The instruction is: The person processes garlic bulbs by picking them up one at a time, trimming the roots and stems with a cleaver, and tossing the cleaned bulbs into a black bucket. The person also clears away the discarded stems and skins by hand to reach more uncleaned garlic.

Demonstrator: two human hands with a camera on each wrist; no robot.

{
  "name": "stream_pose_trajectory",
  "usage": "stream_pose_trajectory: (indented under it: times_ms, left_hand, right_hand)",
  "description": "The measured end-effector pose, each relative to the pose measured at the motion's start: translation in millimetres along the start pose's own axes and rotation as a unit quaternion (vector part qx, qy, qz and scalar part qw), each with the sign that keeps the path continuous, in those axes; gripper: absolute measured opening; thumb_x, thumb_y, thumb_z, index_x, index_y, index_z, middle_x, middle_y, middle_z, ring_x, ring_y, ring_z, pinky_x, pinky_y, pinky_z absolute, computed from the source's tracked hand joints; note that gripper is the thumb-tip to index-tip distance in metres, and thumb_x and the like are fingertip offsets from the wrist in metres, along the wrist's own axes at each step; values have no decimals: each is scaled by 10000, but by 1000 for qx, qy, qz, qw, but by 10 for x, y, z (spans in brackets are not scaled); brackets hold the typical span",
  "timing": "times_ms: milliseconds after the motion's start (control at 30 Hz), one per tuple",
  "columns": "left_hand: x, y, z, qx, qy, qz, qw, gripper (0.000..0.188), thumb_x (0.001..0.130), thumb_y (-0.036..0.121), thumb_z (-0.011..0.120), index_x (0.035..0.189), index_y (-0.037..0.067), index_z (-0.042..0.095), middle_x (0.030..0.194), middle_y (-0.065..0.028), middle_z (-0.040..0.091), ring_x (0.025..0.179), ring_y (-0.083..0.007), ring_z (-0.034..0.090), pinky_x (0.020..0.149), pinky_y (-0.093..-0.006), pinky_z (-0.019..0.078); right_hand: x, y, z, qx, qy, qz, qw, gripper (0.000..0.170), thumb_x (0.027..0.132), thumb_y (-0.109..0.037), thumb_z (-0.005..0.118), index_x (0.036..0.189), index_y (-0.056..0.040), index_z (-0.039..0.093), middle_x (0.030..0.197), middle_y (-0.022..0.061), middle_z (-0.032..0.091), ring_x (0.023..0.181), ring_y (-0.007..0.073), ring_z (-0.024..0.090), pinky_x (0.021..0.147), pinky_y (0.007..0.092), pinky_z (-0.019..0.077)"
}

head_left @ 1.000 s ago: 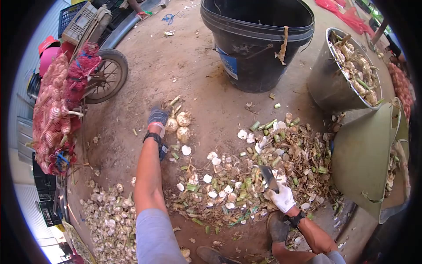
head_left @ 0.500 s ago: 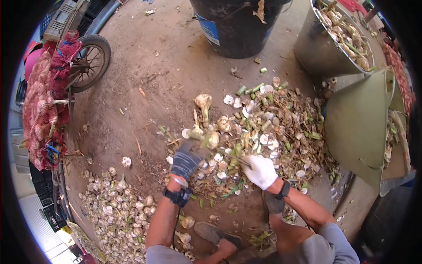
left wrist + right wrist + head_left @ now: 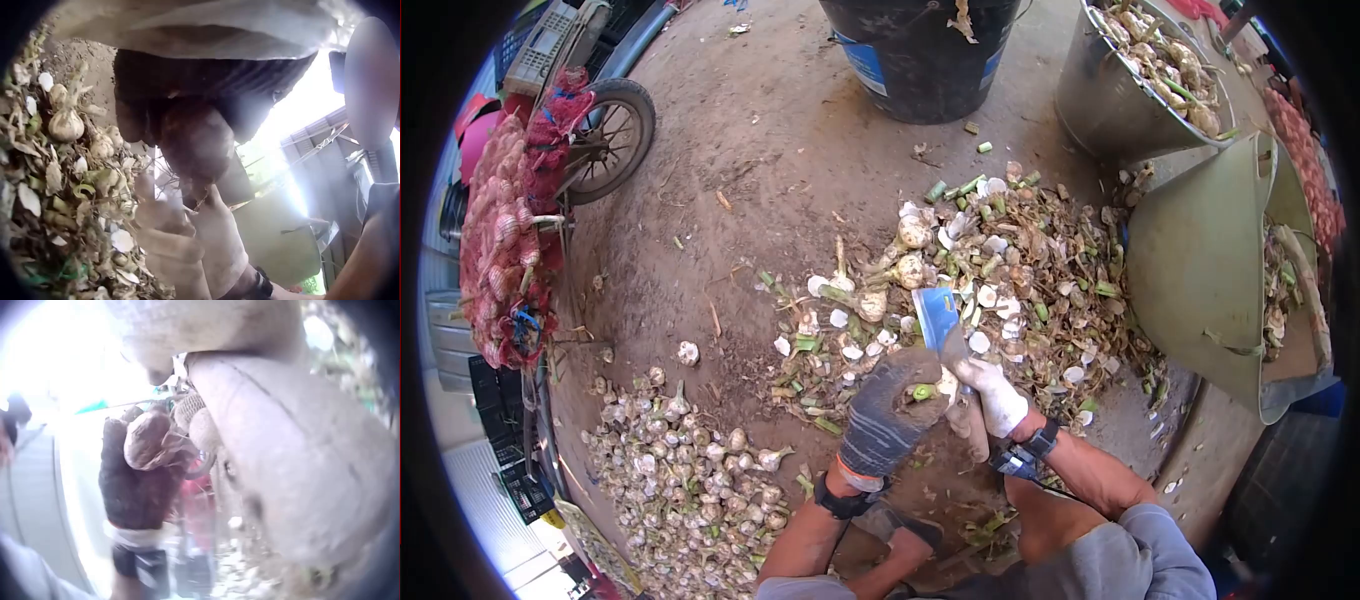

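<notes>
My left hand [image 3: 892, 415], in a dark grey glove, grips a garlic bulb [image 3: 197, 140]; its cut green stem [image 3: 922, 392] faces up in the head view. Close against it is my right hand [image 3: 992, 395], in a white glove, holding a knife [image 3: 937, 318] whose broad blade looks bluish and points away from me. The right wrist view shows the bulb's papery base beside the white fingers [image 3: 294, 456]. Whole garlic bulbs with stalks [image 3: 870, 303] lie just beyond the hands, at the edge of a heap of trimmings [image 3: 1040, 270].
A pile of trimmed garlic [image 3: 700, 490] covers the floor at lower left. At the back are a black bucket [image 3: 920, 60] and a metal bucket [image 3: 1090, 110] full of garlic. A green tub [image 3: 1195, 280] tilts at right. Red net sacks [image 3: 500, 240] and a wheel [image 3: 615, 130] stand left.
My left hand came back from the bulbs farther off, bringing bulbs to the heap's edge, and now holds one. The right hand moved left with the knife to meet it. The head view shifted.
</notes>
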State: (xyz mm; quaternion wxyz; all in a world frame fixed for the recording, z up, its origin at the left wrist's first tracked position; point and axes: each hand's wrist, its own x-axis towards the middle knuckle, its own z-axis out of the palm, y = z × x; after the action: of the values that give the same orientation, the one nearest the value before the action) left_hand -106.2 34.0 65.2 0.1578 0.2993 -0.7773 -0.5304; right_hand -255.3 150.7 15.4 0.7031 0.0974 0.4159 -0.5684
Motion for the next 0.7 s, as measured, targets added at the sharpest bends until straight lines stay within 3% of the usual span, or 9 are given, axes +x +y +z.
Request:
stream_pose_trajectory:
  times_ms: [133,167,233,300,367,433,500,600,700]
  left_hand:
    - [-54,-99,-143,66,-128,-124,982,931,686,325,933,1416,-6,459,1334,-198,593,1179,-297,618,986,-408,512]
    - [-92,-235,-106,67,-129,-127,981,931,686,325,933,1416,-6,459,1334,-198,593,1179,-297,618,986,-408,512]
    - [-105,-380,-41,160,-156,-106,969,890,707,351,913,1392,-9,472,1292,-223,613,1156,-310,635,963,-415,520]
    - [68,-405,110,143,-217,-255,931,688,795,400,815,1259,-29,543,1135,-272,675,1075,-412,657,894,-460,530]
    - [-11,-380,263,218,-92,-298,925,573,790,363,814,1173,5,582,1001,-221,711,955,-380,688,826,-453,540]
    - [-168,-710,334,190,-67,-223,954,511,807,327,797,1154,9,598,975,-209,715,925,-369,691,804,-448,543]
    - [-257,-799,321,161,-32,-144,976,449,824,291,780,1135,12,615,950,-196,720,894,-358,695,782,-443,546]
    - [-256,-614,279,115,-94,-188,971,335,893,250,733,1127,20,664,1065,-180,730,942,-338,695,838,-417,540]
    - [-366,-675,261,195,-137,-116,964,180,905,194,719,1019,54,719,995,-121,747,902,-297,706,808,-403,550]
  right_hand:
    - [115,-133,-219,-281,34,-120,952,414,943,-369,668,1154,-19,604,778,57,644,580,155,627,493,300,496]
    - [98,-206,-128,-443,101,-154,877,478,907,-412,678,1153,-5,632,825,79,646,690,168,663,614,339,534]
    - [51,-310,18,-534,58,-158,828,498,882,-448,676,1135,-19,656,870,116,656,784,215,684,728,366,544]
    - [63,-284,128,-585,11,-177,791,464,869,-451,678,1104,-50,686,928,138,672,861,261,688,775,385,542]
    - [37,-149,105,-608,62,-255,749,464,860,-450,690,1131,-74,687,959,152,686,871,320,683,779,386,544]
    - [-22,-209,87,-561,81,-205,798,471,856,-447,700,1152,-81,688,925,159,677,848,338,679,770,399,545]
    - [-31,-77,-74,-569,88,-264,774,367,871,-349,685,1122,-81,691,890,147,671,820,342,683,728,417,551]
    - [-89,-20,-179,-734,22,-322,598,181,867,-144,627,1039,-96,654,835,112,657,771,308,692,633,439,549]
    - [-161,-51,-105,-766,7,-325,554,186,856,-151,640,1031,-89,619,809,108,642,749,306,685,610,435,547]
